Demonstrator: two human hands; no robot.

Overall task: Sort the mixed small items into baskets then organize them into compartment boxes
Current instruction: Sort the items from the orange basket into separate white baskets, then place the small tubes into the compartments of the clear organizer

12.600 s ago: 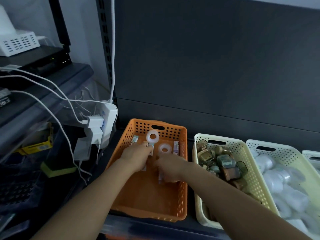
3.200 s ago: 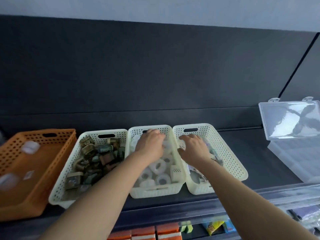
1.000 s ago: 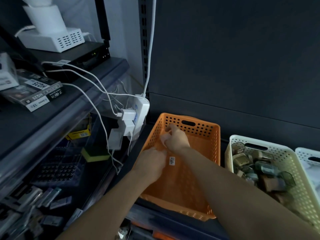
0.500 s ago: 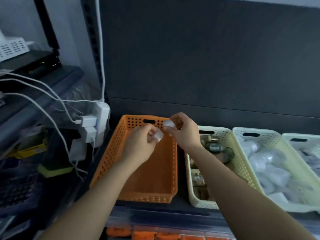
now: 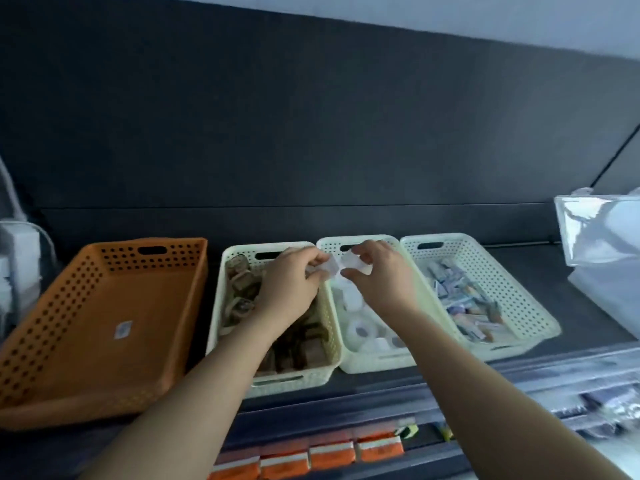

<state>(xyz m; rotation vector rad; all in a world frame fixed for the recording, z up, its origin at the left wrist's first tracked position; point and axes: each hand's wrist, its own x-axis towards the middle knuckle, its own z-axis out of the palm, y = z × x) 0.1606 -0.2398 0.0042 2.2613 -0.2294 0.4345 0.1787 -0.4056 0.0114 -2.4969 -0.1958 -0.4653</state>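
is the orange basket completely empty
No, one small pale packet lies on the floor of the orange basket.

A dark grey back panel fills most of the view, crossed low down by a thin horizontal seam. Above it runs a strip of pale wall. The dark shelf has a clear plastic rail along its front edge. At the far left, a white plug block sits against the panel, with a white cable rising from it. Below the shelf lies a row of orange packets, a small yellow-green item just to their right, and blurred dark packages further right.
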